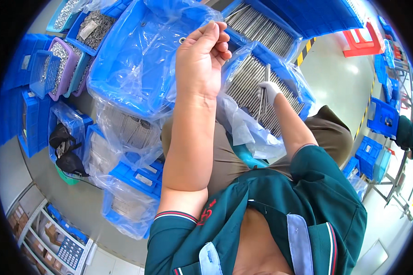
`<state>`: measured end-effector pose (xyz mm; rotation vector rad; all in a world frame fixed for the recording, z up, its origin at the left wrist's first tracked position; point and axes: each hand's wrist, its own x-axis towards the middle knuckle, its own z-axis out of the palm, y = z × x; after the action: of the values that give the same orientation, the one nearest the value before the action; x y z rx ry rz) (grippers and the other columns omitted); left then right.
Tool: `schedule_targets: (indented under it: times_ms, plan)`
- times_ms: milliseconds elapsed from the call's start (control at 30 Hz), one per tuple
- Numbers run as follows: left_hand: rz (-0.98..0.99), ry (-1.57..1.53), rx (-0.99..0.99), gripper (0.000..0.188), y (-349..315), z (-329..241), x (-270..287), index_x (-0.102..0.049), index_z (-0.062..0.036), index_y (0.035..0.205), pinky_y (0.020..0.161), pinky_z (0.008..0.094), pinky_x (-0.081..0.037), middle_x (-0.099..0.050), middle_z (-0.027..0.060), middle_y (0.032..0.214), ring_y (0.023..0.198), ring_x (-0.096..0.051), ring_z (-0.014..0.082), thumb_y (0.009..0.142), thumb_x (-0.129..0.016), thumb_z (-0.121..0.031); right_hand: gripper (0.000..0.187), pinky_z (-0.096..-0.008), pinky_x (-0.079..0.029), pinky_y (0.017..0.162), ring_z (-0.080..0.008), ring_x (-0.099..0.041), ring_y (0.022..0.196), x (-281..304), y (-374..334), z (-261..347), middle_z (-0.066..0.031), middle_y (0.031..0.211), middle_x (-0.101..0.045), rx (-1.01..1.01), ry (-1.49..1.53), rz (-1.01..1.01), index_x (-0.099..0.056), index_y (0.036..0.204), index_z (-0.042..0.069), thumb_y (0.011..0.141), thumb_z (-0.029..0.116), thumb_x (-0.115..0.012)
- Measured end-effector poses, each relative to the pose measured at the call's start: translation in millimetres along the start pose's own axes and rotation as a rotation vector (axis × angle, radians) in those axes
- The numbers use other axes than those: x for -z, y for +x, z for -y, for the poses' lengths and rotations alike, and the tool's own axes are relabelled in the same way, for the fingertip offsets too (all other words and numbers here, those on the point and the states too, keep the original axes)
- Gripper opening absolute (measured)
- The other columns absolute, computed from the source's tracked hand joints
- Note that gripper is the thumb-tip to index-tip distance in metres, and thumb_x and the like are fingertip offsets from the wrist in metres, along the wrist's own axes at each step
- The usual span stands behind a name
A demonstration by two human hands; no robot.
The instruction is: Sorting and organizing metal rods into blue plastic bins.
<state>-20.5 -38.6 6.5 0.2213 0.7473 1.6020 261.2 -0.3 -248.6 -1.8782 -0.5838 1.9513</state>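
Observation:
My left hand, bare, is raised over the right edge of a large blue bin lined with clear plastic. Its fingers are curled, with the thumb pressed against them; whatever they may hold is hidden. Beside it, a small metal ring shows against the bin's lining. My right hand, in a white glove, grips a few thin metal rods. It is above a plastic-lined blue crate filled with rows of similar metal rods.
Behind that crate stands another blue crate of rods. To the left are a purple basket of small metal parts and a black bag-like item. Plastic-wrapped rods lie near my left forearm. A red stool stands far right.

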Motion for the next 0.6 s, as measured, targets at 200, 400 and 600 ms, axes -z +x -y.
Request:
schedule_targets:
  times_ms: [200, 400, 600]
  plan:
    - [-0.051, 0.214, 0.108, 0.019, -3, 35, -6, -0.06, -0.0053, 0.089, 0.062, 0.0273, -0.047, -0.061, 0.0042, 0.077, 0.069, -0.056, 0.0136, 0.089, -0.058, -0.024, 0.023, -0.0272, -0.04, 0.054, -0.0121, -0.044, 0.058, 5, -75, 8, 0.0011, 0.064, -0.042, 0.019, 0.99, 0.581, -0.045, 0.076, 0.01, 0.093, 0.026, -0.048]
    - [-0.1, 0.372, 0.329, 0.02, -18, 98, -10, -0.054, -0.0157, 0.086, 0.07, 0.0309, -0.042, -0.065, 0.0049, 0.092, 0.082, -0.059, 0.0157, 0.093, -0.048, -0.034, 0.023, -0.0306, -0.039, 0.056, -0.0139, -0.042, 0.058, -10, -167, 90, 0.0005, 0.065, -0.04, 0.54, 0.962, 0.509, -0.046, 0.08, 0.012, 0.091, 0.031, -0.053]
    - [-0.012, -0.069, 0.428, 0.025, -25, 134, -51, -0.051, -0.0089, 0.083, 0.081, 0.0389, -0.045, -0.062, 0.0131, 0.091, 0.084, -0.056, 0.0231, 0.095, -0.042, -0.029, 0.027, -0.0328, -0.044, 0.059, -0.0153, -0.045, 0.06, -17, -247, 130, -0.0019, 0.067, -0.046, 0.902, 0.928, 0.45, -0.046, 0.077, 0.01, 0.089, 0.031, -0.057]
